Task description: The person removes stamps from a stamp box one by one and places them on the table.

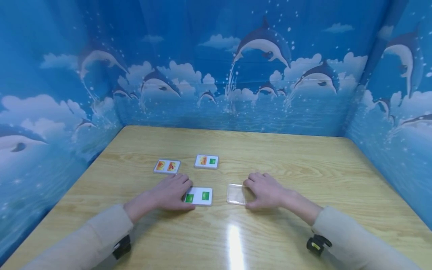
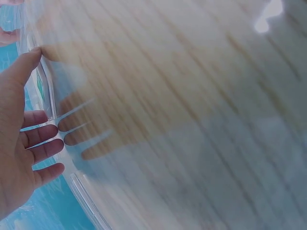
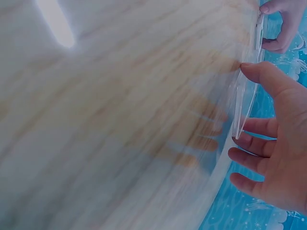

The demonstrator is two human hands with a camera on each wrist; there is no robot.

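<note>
The white card (image 1: 198,196) with two green pictures lies flat on the near middle part of the table, and the clear plastic piece (image 1: 235,194) lies just to the right of it, with a gap between. The left hand (image 1: 173,191) holds the card by its left end, thumb at the near edge and forefinger at the far edge; the right hand (image 1: 266,190) holds the clear piece in the same manner by its right end. For good control, I would judge, both pieces should stay level, with light and equal pressure on the edges, so that no fingertip covers a face. Beyond them lie the orange-picture card (image 1: 167,166) and the mixed card (image 1: 206,161), well apart from each other. The wood-grain table (image 1: 287,232) is glossy and shows a bright reflection; around it hangs a blue curtain (image 1: 209,45) printed with dolphins.
</note>
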